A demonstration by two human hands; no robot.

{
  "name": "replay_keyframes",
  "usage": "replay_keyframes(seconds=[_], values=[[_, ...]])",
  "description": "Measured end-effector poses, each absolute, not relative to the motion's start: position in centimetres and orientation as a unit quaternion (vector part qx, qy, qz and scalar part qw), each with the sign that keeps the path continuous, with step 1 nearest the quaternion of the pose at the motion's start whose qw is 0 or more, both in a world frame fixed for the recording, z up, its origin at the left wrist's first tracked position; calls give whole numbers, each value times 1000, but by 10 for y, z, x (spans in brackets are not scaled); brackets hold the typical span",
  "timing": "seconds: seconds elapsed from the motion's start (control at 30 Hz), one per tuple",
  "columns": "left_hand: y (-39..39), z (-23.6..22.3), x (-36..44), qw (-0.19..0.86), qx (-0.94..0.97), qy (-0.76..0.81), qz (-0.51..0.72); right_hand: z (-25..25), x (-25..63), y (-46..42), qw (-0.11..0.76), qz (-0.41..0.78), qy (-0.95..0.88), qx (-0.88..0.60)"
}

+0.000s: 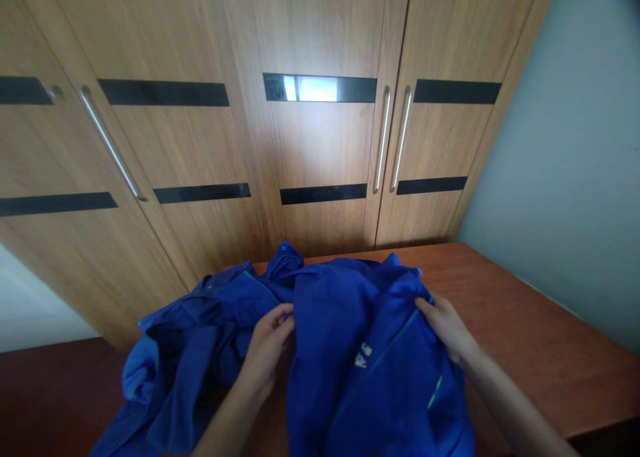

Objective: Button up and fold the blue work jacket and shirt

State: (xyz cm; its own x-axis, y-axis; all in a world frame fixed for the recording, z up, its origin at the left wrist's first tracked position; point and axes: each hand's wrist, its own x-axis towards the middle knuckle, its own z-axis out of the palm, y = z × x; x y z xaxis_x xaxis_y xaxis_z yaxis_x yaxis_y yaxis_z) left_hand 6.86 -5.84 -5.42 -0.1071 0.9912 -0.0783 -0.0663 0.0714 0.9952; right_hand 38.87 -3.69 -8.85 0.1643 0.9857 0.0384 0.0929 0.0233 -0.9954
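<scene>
A blue jacket (pixel 380 377) with a small white print and a zip line lies in front of me, its lower part running out of the bottom of the view. My left hand (pixel 270 340) pinches the jacket's left edge between thumb and fingers. On the other side, my right hand (pixel 443 320) grips its upper right edge, fingers closed on the cloth. To the left sits a crumpled pile of darker blue clothing (pixel 200 350), close beside my left hand. Where the two heaps of cloth meet, the folds overlap and I cannot tell them fully apart.
The clothes rest on a reddish-brown wooden tabletop (pixel 510 324). Behind it stands a wooden wardrobe (pixel 320 144) with closed doors, dark strips and metal handles (pixel 384 140). A pale wall (pixel 565 177) borders the table on the right.
</scene>
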Motion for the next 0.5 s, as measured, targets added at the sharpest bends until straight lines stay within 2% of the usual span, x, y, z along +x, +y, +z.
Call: replay_keyframes(seconds=[0.13, 0.27, 0.33, 0.4, 0.5], values=[[-75, -22, 22, 324, 492, 576, 567, -77, 443, -2, 538, 357, -428, -633], [-84, -11, -16, 179, 506, 623, 570, -71, 467, 28, 566, 304, -409, -647], [-87, -15, -22, 152, 513, 644, 547, -67, 463, 31, 574, 319, -417, -629], [-89, -24, -18, 155, 517, 661, 521, -63, 450, 26, 573, 391, -438, -573], [-93, -40, -3, 216, 533, 657, 487, -64, 432, 8, 552, 471, -489, -484]])
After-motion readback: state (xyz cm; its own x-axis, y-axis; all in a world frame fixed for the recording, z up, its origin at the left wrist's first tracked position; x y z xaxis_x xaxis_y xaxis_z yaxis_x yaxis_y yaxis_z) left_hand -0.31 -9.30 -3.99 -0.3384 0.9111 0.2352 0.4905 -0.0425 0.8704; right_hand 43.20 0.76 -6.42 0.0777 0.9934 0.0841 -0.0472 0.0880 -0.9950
